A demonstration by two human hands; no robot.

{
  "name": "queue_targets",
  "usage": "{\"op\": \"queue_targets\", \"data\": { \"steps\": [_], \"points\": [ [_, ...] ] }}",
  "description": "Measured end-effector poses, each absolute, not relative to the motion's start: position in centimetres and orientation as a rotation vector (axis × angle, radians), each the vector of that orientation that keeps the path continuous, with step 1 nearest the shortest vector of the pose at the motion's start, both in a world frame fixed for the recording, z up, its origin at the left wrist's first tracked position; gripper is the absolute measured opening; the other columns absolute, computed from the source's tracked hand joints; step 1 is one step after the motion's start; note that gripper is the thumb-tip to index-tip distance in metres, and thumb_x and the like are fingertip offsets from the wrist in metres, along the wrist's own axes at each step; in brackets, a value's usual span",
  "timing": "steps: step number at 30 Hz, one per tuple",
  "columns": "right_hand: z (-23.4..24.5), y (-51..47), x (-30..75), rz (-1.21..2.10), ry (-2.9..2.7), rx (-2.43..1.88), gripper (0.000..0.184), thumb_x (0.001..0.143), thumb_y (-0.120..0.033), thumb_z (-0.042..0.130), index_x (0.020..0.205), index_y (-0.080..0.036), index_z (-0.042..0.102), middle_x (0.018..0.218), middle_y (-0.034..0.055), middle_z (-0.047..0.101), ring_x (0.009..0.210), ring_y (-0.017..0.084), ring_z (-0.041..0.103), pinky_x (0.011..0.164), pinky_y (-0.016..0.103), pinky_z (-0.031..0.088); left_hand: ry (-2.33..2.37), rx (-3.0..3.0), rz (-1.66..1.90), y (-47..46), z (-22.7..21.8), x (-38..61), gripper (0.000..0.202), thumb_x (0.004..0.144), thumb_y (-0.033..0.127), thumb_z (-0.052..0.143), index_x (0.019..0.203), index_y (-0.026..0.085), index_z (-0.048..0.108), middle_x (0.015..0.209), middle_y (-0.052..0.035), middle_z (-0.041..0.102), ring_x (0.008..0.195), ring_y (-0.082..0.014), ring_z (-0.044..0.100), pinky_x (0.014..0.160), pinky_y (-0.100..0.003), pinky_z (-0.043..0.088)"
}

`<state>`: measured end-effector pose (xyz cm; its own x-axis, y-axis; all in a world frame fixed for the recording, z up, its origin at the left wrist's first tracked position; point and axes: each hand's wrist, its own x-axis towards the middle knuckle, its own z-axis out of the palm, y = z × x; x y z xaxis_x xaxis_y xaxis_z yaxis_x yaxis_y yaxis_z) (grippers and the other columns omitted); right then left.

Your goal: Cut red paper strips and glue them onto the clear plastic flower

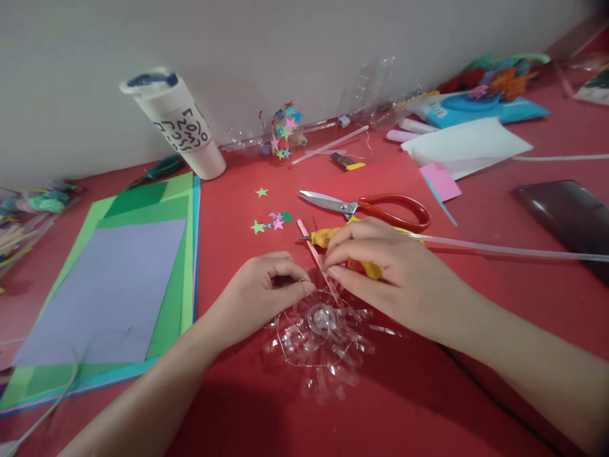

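A clear plastic flower-like piece with several cut strips lies on the red table in front of me. My left hand is curled at its upper left edge, fingers pinched on one clear strip. My right hand is closed just above it, pinching the lower end of a thin pink strip that slants up to the left. Under my right hand lies a yellow-handled tool with a metal tip pointing left.
Red-handled scissors lie behind my hands. Small paper stars are scattered nearby. A stack of green, blue and lilac paper is at the left, a white tumbler behind it. A clear tube runs right. White and pink sheets sit at the back right.
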<state>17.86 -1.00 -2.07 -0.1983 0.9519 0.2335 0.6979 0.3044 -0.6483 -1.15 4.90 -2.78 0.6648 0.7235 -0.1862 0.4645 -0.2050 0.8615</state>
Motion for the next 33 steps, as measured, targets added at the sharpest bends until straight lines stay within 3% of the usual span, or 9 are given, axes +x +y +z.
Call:
{"op": "queue_targets", "data": {
  "steps": [6,12,15,20,24,28,33],
  "points": [
    [-2.4,-1.2,17.6,0.606,-2.052,-1.404,0.016,0.081,-0.005,0.057,0.077,-0.017,0.066,0.087,0.0047,0.063,0.087,0.018,0.057,0.081,0.034,0.044,0.938,1.882,0.183,5.0,-1.6,-1.3,0.011,0.082,0.026,0.061,0.08,0.02,0.07,0.08,0.0021,0.062,0.075,-0.0121,0.058,0.07,-0.024,0.042],
    [-1.8,-1.1,18.1,0.644,-1.922,-1.426,0.013,0.085,-0.013,0.054,0.085,-0.02,0.065,0.1,0.0046,0.065,0.096,0.018,0.058,0.085,0.034,0.045,0.924,1.858,-0.001,5.8,0.1,-2.7,0.029,0.079,0.034,0.064,0.107,0.026,0.065,0.106,0.0009,0.068,0.094,-0.0161,0.062,0.085,-0.028,0.045],
    [-1.2,-1.0,18.3,0.701,-1.877,-1.421,0.013,0.085,-0.013,0.053,0.086,-0.02,0.065,0.101,0.0044,0.066,0.096,0.017,0.059,0.086,0.032,0.046,0.917,1.783,-0.026,6.0,0.7,-3.0,0.033,0.079,0.032,0.063,0.111,0.026,0.063,0.112,-0.0013,0.067,0.098,-0.0174,0.062,0.087,-0.029,0.046],
    [0.4,-1.6,19.2,0.704,-1.892,-1.492,0.014,0.087,-0.017,0.051,0.09,-0.022,0.064,0.105,0.003,0.066,0.094,0.017,0.061,0.079,0.029,0.047,0.916,1.72,0.018,5.0,0.8,-2.7,0.022,0.08,0.029,0.06,0.1,0.022,0.067,0.098,-0.0031,0.07,0.086,-0.0175,0.064,0.078,-0.03,0.049],
    [1.2,-2.4,20.6,0.607,-1.928,-1.643,0.014,0.088,-0.021,0.05,0.087,-0.022,0.063,0.091,0.0019,0.067,0.072,0.015,0.062,0.06,0.027,0.045,0.985,1.624,0.095,4.1,-0.4,-3.4,0.015,0.082,0.025,0.055,0.089,0.019,0.067,0.084,-0.0011,0.068,0.077,-0.0146,0.061,0.07,-0.026,0.047],
    [0.4,-3.3,21.0,0.695,-2.108,-1.678,0.015,0.086,-0.015,0.048,0.084,-0.021,0.062,0.084,0.002,0.067,0.07,0.016,0.061,0.062,0.028,0.045,1.049,1.485,0.141,3.4,-2.0,-4.3,0.011,0.08,0.021,0.056,0.082,0.017,0.065,0.067,0.0019,0.062,0.061,-0.0113,0.055,0.061,-0.024,0.043],
    [-0.8,-4.0,19.6,0.926,-2.061,-1.732,0.028,0.082,-0.011,0.048,0.106,-0.022,0.058,0.083,0.0021,0.067,0.066,0.016,0.062,0.058,0.027,0.043,1.052,1.365,0.223,2.8,-3.0,-4.3,0.006,0.075,0.018,0.058,0.079,0.016,0.062,0.061,0.0036,0.06,0.055,-0.0098,0.053,0.058,-0.024,0.042]
  ]
}}
